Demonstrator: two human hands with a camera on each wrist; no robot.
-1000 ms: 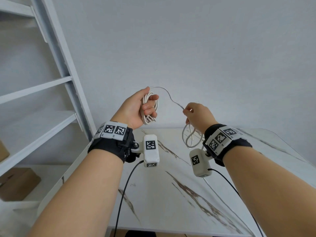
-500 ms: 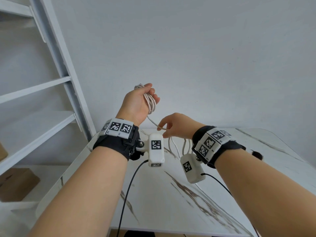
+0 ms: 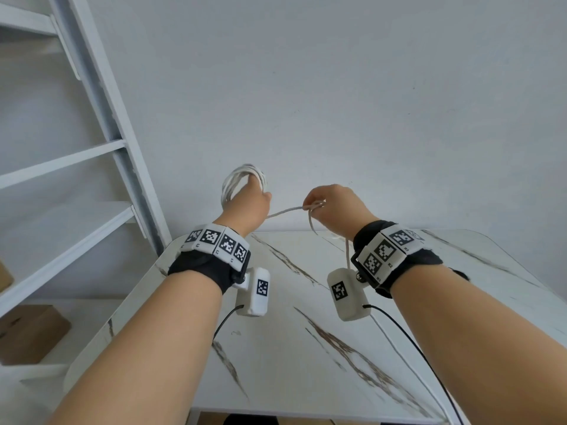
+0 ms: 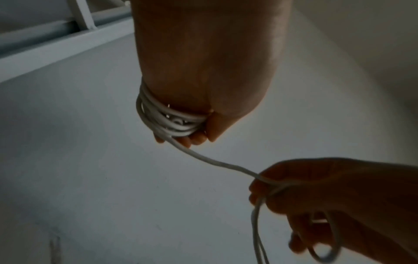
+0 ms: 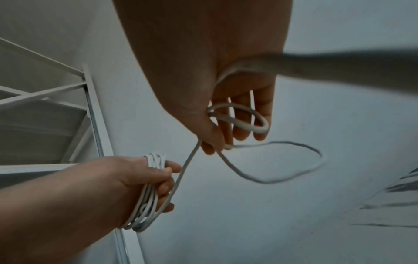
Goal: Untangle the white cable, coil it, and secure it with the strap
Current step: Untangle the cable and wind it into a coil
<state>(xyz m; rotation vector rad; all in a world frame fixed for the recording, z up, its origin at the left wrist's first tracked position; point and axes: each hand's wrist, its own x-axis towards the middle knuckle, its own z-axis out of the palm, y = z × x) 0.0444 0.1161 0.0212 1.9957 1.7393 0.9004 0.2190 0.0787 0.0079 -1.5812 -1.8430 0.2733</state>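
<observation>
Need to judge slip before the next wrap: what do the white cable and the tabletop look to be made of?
White cable: looks like smooth, matte rubbery plastic sheathing; it bends in soft loops without kinking around the left hand. Tabletop: glossy white marble-look slab with brown veins and soft reflections; whether stone or a printed surface cannot be told.

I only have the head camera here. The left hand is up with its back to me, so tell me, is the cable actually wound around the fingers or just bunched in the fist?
Observer: Wound. In the right wrist view several turns of the white cable wrap around the left hand.
Operator: And the right hand, how does it hold the loose part?
Observer: The right hand pinches the strand at thumb and fingertip, and a small loop lies over its fingers.
Operator: Any strap in sight?
Observer: None shows in any view.
</observation>
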